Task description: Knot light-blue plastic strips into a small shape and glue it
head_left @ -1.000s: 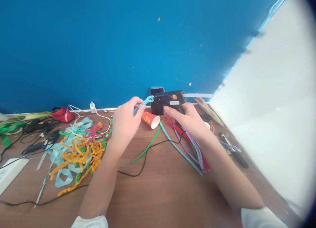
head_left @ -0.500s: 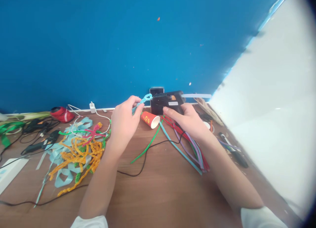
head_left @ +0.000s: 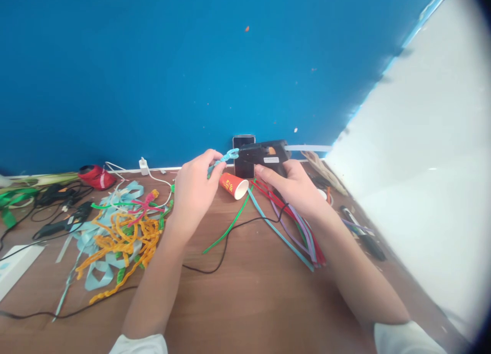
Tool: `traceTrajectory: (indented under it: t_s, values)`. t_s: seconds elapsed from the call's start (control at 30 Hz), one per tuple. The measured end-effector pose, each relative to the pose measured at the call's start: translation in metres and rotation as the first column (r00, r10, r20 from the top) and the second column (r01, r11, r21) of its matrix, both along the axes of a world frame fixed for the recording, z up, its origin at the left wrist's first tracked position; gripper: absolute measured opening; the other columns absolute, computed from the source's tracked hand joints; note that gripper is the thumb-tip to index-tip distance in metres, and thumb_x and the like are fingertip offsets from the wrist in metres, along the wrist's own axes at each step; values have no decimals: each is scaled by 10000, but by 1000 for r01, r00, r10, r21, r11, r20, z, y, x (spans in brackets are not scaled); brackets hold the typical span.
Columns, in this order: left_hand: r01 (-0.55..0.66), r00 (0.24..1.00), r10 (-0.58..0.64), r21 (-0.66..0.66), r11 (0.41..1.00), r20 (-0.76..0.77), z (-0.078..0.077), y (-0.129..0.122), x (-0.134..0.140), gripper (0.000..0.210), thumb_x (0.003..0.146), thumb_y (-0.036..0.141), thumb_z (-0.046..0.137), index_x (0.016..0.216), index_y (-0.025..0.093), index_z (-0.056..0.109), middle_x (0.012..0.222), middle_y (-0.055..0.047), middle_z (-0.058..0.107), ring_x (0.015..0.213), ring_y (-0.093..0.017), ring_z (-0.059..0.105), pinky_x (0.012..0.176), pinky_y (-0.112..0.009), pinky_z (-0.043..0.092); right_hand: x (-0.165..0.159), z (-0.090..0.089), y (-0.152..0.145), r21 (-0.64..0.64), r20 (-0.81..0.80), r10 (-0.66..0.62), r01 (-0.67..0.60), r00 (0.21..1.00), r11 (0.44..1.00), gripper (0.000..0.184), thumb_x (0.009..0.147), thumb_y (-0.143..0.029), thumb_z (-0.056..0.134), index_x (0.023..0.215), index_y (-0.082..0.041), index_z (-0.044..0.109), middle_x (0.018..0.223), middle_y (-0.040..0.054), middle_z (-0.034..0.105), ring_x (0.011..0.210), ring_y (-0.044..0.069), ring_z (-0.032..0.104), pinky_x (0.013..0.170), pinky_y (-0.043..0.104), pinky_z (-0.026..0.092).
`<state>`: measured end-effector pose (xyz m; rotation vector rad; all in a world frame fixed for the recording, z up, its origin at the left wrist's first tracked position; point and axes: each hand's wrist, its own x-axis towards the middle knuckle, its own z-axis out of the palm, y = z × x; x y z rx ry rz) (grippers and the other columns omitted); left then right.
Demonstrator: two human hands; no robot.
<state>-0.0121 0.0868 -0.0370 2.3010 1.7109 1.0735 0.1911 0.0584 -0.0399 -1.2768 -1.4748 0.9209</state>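
Between the thumb and fingers of my left hand (head_left: 199,187) is a twisted light-blue pipe cleaner (head_left: 229,155), its looped end pointing right. My right hand (head_left: 293,185) grips a black hot glue gun (head_left: 264,152) by the handle, with a pale glue stick (head_left: 310,148) poking out of its rear. The gun's nozzle is at the loop's tip; whether they touch I cannot tell. Beneath and between the hands a red paper cup (head_left: 233,185) lies on its side, mouth towards me. A dark phone (head_left: 244,164) leans on the wall behind the gun.
Light-blue ribbon and orange pipe cleaners (head_left: 130,236) are heaped on the left. Several coloured pipe cleaners (head_left: 301,231) lie at centre right, crossed by a black cord (head_left: 222,259). Another glue gun (head_left: 63,223), a white power strip (head_left: 17,267) and a marker (head_left: 362,234) lie further out.
The glue gun and the blue pipe cleaner have shifted very slightly to the right. The loop looks narrower, turned a little. Everything on the table stays in place.
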Motion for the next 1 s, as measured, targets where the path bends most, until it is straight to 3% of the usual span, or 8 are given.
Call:
traceTrajectory:
  t_s: [0.13,1.0]
  values:
    - [35,999,-35,-7,999,-13,0,-1,0,195,962,366,533,993,251,687,943,-37,760,844,-207,671,722,-312,435,0,2,-1,-23,0,-21,21,1000,1000,363,855,-493,657,697,-179,568,615,-31,501,589,114,432,564,278,292]
    - [38,999,-38,19,999,-20,1,-3,2,186,968,344,536,1001,239,686,933,-38,755,850,-202,673,731,-301,429,0,2,-1,-28,64,-35,37,997,999,413,875,-510,630,646,-181,528,574,-32,492,546,105,421,542,295,231]
